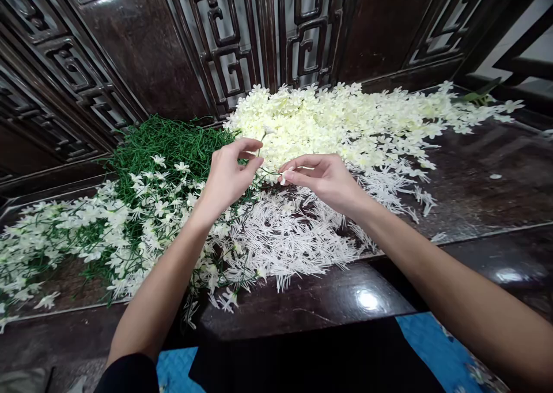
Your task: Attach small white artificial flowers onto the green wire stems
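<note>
- The left hand [228, 177] was raised over the middle of the tabletop [475, 191], thumb and forefinger pinched on a thin green stem [260, 147] that carried a small pale flower bud [268, 130] at its upper end.
- The right hand [322, 178] hovered just beside it, fingers drawn together; its fingertips [285, 177] seemed to nip a small white piece, too small to make out clearly.
- Both hands sat close together, almost touching, above the place where the piles met.
- The tabletop was dark, glossy wood with a raised inner border, and it reflected a bright light spot near the front edge.
- A broad heap of cream-white flower heads [345, 122] lay at the back, stretching toward the right.
- A mound of bare green stems [173, 142] lay at the back left, against the wall.
- Stems already bearing white blossoms [108, 226] spread across the left side toward the front.
- A drift of white spiky plastic pieces [285, 237] covered the front centre, below the hands and running right under the right wrist.
- Behind the tabletop stood dark carved wooden panels [142, 41] with fretwork openings [224, 47] showing a pale surface behind.
- A blue quilted cloth [436, 352] showed at the bottom, under the forearms.
</note>
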{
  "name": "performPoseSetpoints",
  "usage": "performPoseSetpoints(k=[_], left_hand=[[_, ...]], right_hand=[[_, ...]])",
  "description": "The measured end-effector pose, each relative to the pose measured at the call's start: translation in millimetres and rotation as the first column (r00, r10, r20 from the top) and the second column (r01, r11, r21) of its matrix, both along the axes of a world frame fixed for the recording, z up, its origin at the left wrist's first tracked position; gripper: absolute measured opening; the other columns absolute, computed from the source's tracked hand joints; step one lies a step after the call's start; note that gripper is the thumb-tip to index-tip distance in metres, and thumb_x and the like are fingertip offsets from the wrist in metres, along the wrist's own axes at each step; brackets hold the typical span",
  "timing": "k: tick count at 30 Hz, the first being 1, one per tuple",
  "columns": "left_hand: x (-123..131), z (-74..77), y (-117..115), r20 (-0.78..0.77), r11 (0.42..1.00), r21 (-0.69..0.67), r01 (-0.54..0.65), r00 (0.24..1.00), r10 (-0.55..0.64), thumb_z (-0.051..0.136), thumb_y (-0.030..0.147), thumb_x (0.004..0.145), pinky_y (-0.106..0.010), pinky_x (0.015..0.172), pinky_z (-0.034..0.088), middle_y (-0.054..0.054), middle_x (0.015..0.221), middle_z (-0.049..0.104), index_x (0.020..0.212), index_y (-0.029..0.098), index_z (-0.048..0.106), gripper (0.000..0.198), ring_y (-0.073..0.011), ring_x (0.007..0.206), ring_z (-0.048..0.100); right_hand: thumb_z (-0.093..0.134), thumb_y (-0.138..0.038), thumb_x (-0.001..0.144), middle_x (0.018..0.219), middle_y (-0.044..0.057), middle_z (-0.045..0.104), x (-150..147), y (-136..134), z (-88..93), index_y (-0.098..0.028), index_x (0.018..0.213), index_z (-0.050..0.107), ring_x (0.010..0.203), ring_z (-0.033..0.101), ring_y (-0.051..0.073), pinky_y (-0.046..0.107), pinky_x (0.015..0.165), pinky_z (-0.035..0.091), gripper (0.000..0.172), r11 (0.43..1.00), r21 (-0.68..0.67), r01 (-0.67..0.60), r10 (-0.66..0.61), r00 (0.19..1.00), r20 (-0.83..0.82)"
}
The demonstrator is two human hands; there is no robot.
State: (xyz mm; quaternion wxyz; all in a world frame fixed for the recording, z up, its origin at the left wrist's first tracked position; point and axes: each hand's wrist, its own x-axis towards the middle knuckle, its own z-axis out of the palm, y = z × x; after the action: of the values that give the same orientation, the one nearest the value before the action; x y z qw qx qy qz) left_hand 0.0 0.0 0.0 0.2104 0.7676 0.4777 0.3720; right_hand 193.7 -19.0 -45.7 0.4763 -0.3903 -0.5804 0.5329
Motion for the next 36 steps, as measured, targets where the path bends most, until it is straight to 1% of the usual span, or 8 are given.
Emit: performPoseSetpoints(k=[2,4,8,13,17,20,26,36], left_hand=[[-1,0.4,-1,-0.139,0.976,0.218,0.008,0.990,0.023,0.067,0.016,0.084,-0.038,0.090,0.057,-0.011,0.116,0.070,0.103,0.014,0.071,0.020,-0.0228,0.108,0.065],[-1,2.9,-2,-0.193,0.944,0.298,0.143,0.977,-0.087,0.067,0.019,0.086,-0.039,0.099,0.052,-0.009,0.116,0.070,0.103,0.015,0.071,0.018,-0.0214,0.112,0.063],[0,7.2,-6,-0.187,0.923,0.106,0.370,0.919,-0.347,0.073,0.023,0.083,-0.027,0.085,0.058,-0.008,0.111,0.073,0.110,0.015,0.068,0.028,-0.0153,0.094,0.071],[-4,10.7,-10,-0.116,0.960,0.057,0.275,0.957,-0.267,0.068,0.016,0.085,-0.022,0.065,0.055,-0.002,0.078,0.076,0.088,0.015,0.073,0.006,-0.0119,0.069,0.071],[-6,13.6,-9,-0.086,0.985,0.104,0.136,0.988,-0.127,0.066,0.016,0.085,-0.024,0.063,0.052,-0.003,0.079,0.077,0.088,0.015,0.075,0.010,-0.0123,0.068,0.069],[-5,13.0,-7,-0.062,0.993,0.060,0.097,0.994,-0.093,0.063,0.017,0.086,-0.025,0.065,0.053,-0.005,0.080,0.077,0.088,0.014,0.076,0.013,-0.0129,0.069,0.068],[1,11.3,-6,0.043,0.980,-0.134,0.145,0.989,-0.141,0.063,0.015,0.085,-0.026,0.071,0.057,-0.007,0.087,0.076,0.093,0.013,0.075,0.014,-0.0134,0.075,0.069],[8,4.3,-15,0.239,0.960,-0.227,0.162,0.965,-0.107,0.074,0.016,0.076,-0.025,0.077,0.062,-0.007,0.088,0.077,0.093,0.012,0.073,0.017,-0.0128,0.077,0.072]], right_hand=[[0.083,-0.029,0.073,0.088,0.004,0.076,0,1,-0.8,-0.022,0.084,0.077,0.084,0.071,0.019,0.048,0.093,0.054,0.015,1.000,0.012,-0.004,0.004,1.000,-0.002],[0.082,-0.029,0.074,0.087,0.004,0.076,1,1,-1.4,-0.022,0.084,0.077,0.082,0.071,0.018,0.047,0.093,0.054,0.013,0.999,0.019,-0.029,0.029,1.000,-0.007],[0.083,-0.030,0.074,0.089,0.003,0.076,0,0,2.9,-0.024,0.086,0.078,0.085,0.071,0.018,0.046,0.092,0.054,0.014,0.996,0.023,-0.082,0.083,0.996,-0.024],[0.082,-0.028,0.075,0.088,0.003,0.076,2,1,28.6,-0.022,0.082,0.077,0.085,0.071,0.018,0.042,0.090,0.057,0.011,0.996,0.055,-0.077,0.069,0.989,0.129],[0.081,-0.029,0.077,0.082,0.005,0.075,4,5,44.8,-0.018,0.087,0.073,0.076,0.073,0.020,0.040,0.077,0.061,0.017,0.993,0.107,-0.051,0.025,0.973,0.228],[0.079,-0.028,0.078,0.075,0.004,0.073,3,9,40.8,-0.018,0.087,0.071,0.066,0.071,0.017,0.036,0.068,0.062,0.016,0.984,0.167,-0.054,0.018,0.977,0.214],[0.075,-0.019,0.081,0.080,0.003,0.073,4,9,23.2,-0.020,0.084,0.072,0.069,0.070,0.015,0.034,0.070,0.063,0.004,0.964,0.258,-0.057,0.016,0.988,0.156],[0.077,-0.024,0.077,0.079,0.003,0.069,14,9,26.8,-0.019,0.085,0.070,0.067,0.065,0.016,0.036,0.069,0.060,0.012,0.968,0.249,-0.009,-0.028,0.989,0.145]])
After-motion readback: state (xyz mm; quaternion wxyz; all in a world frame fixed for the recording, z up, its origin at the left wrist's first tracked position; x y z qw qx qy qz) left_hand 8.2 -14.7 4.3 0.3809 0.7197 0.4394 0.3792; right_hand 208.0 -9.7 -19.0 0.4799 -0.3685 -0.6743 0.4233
